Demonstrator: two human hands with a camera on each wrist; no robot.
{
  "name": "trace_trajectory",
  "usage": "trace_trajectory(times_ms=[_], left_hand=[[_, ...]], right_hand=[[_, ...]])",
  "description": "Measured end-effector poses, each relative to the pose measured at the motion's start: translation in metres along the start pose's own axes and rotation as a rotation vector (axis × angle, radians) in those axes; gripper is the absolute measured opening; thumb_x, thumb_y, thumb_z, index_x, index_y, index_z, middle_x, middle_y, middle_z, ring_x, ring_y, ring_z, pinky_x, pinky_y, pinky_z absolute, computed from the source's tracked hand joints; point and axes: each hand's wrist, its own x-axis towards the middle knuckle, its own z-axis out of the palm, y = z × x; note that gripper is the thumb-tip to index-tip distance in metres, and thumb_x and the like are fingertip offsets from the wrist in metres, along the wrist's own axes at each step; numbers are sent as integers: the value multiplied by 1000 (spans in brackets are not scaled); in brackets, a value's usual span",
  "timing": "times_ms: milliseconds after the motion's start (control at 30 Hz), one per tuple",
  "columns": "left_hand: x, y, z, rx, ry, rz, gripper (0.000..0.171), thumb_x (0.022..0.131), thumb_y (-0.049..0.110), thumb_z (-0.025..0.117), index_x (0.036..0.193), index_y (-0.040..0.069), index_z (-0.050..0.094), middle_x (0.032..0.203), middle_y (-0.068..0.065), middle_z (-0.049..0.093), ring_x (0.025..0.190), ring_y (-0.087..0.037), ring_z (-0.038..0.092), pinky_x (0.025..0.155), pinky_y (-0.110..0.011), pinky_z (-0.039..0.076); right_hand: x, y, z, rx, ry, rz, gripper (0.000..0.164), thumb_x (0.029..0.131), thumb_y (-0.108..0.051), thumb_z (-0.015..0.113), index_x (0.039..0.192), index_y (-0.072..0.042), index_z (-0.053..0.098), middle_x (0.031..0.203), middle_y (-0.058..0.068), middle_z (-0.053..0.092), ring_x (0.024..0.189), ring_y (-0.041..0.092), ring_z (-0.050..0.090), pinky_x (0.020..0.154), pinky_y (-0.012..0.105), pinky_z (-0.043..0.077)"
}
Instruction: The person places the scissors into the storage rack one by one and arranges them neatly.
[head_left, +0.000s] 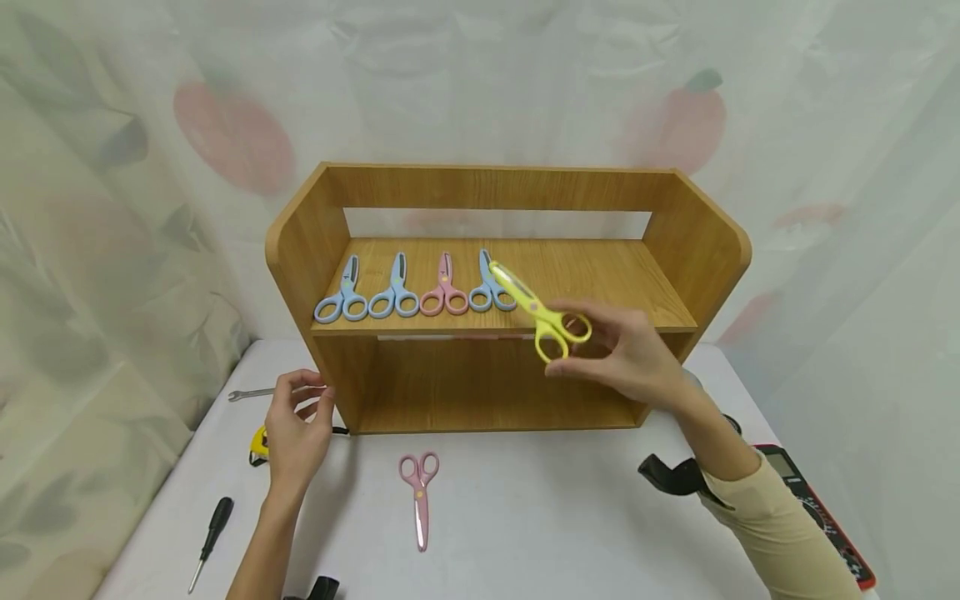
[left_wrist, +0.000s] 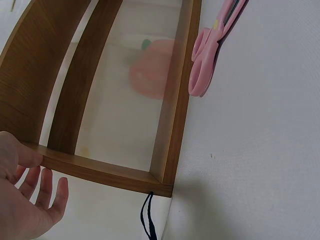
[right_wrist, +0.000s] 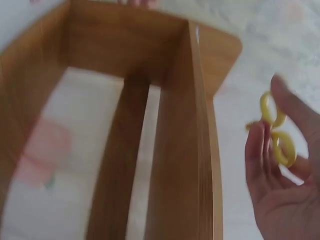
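Note:
Yellow scissors are held by the handles in my right hand, in front of the upper shelf board, blades pointing up and left. The right wrist view shows the thumb and fingers around the yellow handles. My left hand is at the left side of the wooden shelf; its thumb touches the panel's front edge in the left wrist view, other fingers loosely bent. Three blue scissors and one pink pair stand in a row on the upper board, blades toward the back.
Another pair of pink scissors lies on the white table before the shelf. A screwdriver, yellow tape measure and wrench are on the left. At the right edge lies a red-and-black multimeter, partly behind the sleeve.

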Motion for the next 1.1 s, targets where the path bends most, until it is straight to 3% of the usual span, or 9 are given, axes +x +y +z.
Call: trace_trajectory(times_ms=[100, 233, 367, 533, 700, 900, 1000, 1100], left_hand=[[0, 0, -1, -1, 3, -1, 31, 100, -1, 69, 129, 2, 58, 121, -10, 66, 104, 6, 60, 86, 1, 49], [0, 0, -2, -5, 3, -1, 31, 100, -1, 69, 129, 1, 58, 121, -11, 67, 104, 5, 60, 85, 1, 48], [0, 1, -2, -9, 1, 3, 30, 100, -1, 70, 128, 1, 58, 121, -11, 67, 103, 7, 60, 86, 1, 48], [0, 1, -2, -18, -6, 2, 31, 100, 1, 71, 129, 0, 59, 123, -12, 67, 103, 9, 59, 85, 2, 47], [0, 1, -2, -19, -7, 2, 32, 100, 2, 71, 130, 1, 59, 123, -11, 67, 103, 8, 59, 86, 2, 47], [0, 1, -2, -18, -5, 2, 32, 100, 2, 72, 130, 2, 60, 123, -10, 68, 103, 6, 60, 85, 3, 46], [0, 1, -2, -19, -7, 2, 33, 100, 3, 72, 131, 2, 60, 124, -12, 68, 103, 6, 59, 85, 3, 46], [0, 1, -1, -18, -11, 0, 33, 101, 2, 71, 131, 1, 59, 125, -13, 68, 104, 6, 59, 85, 3, 46]], right_hand=[[21, 6, -11, -139, 70, 117, 66, 79, -5, 96, 139, -3, 70, 101, 12, 77, 83, 15, 69, 72, 15, 60], [43, 20, -12, -288, 55, 236, 64, 82, -22, 97, 137, -2, 71, 98, 11, 73, 80, 20, 63, 66, 15, 51], [54, 30, -7, -356, 27, 286, 60, 84, -32, 95, 131, -2, 73, 100, 11, 72, 86, 23, 62, 72, 24, 50], [59, 32, 0, -403, 54, 323, 58, 81, -39, 96, 120, -2, 75, 107, 14, 74, 95, 27, 63, 81, 34, 51], [58, 31, 3, -411, 92, 312, 55, 80, -38, 97, 115, -1, 76, 100, 13, 72, 90, 26, 63, 77, 31, 50], [47, 26, 0, -295, 127, 309, 52, 84, -28, 96, 123, -1, 74, 107, 13, 71, 92, 25, 67, 76, 19, 51], [39, 22, 1, -268, 168, 243, 52, 83, -22, 96, 124, 0, 73, 105, 13, 69, 87, 24, 66, 72, 16, 51], [29, 17, 9, -223, 207, 119, 46, 82, -12, 95, 121, 1, 74, 102, 13, 70, 83, 20, 64, 69, 15, 51]])
